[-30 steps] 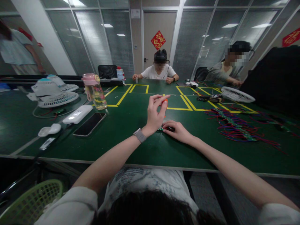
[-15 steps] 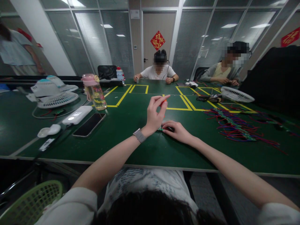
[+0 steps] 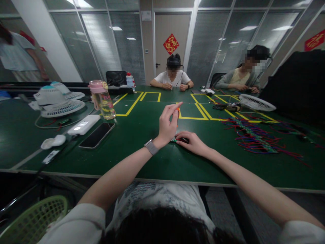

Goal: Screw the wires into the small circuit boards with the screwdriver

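Note:
My left hand is closed round the orange handle of a screwdriver, held upright, index finger stretched out past the top. Its tip points down at a small green circuit board on the table; whether the two touch is hidden. My right hand rests on the table from the right, thumb and fingers pinching the board's right end. Part of the board lies behind my left wrist.
On the right lies a row of circuit boards with red and blue wires. At left are a phone, a white power bank, a bottle and small fans. Across the green table sit two people.
My left fingers have shifted slightly round the screwdriver handle, and the thumb sits a little further left. My right hand stays put. The person opposite has brought both hands closer together.

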A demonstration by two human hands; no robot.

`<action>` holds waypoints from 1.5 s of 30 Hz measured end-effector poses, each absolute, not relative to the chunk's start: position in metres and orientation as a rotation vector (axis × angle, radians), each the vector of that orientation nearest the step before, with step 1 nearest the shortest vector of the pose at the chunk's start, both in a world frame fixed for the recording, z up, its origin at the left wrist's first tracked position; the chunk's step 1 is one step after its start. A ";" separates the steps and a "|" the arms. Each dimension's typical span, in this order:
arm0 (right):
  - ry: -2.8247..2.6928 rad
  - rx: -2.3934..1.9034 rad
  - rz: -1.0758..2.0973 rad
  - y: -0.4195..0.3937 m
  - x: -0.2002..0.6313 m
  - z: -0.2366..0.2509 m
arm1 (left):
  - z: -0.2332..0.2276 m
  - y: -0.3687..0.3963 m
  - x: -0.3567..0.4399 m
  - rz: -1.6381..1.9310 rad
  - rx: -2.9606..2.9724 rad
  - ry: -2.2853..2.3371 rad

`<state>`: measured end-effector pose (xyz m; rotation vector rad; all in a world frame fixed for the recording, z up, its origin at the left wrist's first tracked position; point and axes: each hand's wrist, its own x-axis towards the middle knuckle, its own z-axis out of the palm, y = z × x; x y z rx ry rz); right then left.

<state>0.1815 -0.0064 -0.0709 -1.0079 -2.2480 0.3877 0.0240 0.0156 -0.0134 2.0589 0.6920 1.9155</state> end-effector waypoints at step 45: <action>-2.245 -1.012 0.386 -0.006 0.182 -0.072 | -0.013 0.015 0.025 1.905 2.065 0.759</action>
